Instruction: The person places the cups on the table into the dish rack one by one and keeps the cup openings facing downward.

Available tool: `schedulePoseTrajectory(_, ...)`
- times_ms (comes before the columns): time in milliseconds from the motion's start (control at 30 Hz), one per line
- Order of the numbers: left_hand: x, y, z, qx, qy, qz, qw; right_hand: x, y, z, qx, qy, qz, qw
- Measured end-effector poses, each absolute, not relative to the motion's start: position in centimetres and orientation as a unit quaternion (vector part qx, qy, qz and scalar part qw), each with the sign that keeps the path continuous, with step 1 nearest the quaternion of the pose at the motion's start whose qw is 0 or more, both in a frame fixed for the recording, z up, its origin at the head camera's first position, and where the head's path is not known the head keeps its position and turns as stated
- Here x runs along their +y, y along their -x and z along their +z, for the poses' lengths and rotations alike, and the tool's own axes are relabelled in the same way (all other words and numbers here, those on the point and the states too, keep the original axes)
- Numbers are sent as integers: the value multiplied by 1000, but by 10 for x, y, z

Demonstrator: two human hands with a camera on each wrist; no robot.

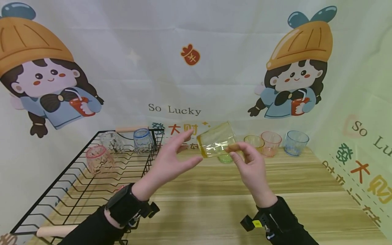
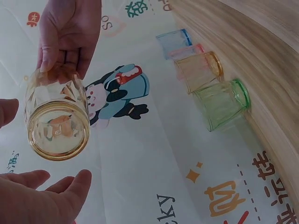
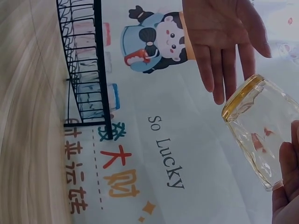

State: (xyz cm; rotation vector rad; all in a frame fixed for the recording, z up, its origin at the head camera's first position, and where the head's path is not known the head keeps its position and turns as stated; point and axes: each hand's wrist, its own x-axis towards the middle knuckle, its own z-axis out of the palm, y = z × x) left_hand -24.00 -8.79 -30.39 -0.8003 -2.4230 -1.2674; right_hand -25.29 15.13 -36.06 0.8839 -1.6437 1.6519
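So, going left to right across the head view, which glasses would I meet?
Racked pink glass, racked blue glass, held yellow glass, tabletop yellow glass, tabletop pink glass, tabletop blue glass. I've left out the clear glass and green glass, since overlap muddles their place.

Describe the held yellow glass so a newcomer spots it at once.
Look above the wooden table and find the person's right hand. That hand pinches one end of the yellow glass, tilted in mid-air. Unlike the other yellow glass, which stands on the table, it touches no surface below.
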Motion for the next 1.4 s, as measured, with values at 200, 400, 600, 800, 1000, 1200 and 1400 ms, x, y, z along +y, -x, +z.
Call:
schedulePoseTrajectory(200, -82, 241, -306, -829, 274, -468, 136, 150, 250, -359, -618, -333, 640, 312)
schedulePoseTrajectory(400, -77, 244, -311, -799, 305, -495, 151, 147, 247, -358, -607, -329, 659, 298)
schedulePoseTrajectory(600, -72, 245, -317, -763, 333, -526, 175, 144, 247, -359, -590, -345, 668, 295)
schedulePoseTrajectory(800, -71, 243, -316, -733, 351, -546, 206, 144, 248, -360, -588, -354, 668, 286)
schedulePoseTrajectory(1000, -73, 241, -312, -730, 354, -540, 224, 147, 250, -359, -606, -390, 642, 262)
schedulePoseTrajectory(1200, -79, 244, -310, -747, 341, -521, 233, 153, 251, -358, -633, -404, 616, 238)
schedulePoseTrajectory(1400, -83, 242, -308, -759, 327, -512, 233, 160, 253, -365, -646, -390, 612, 237)
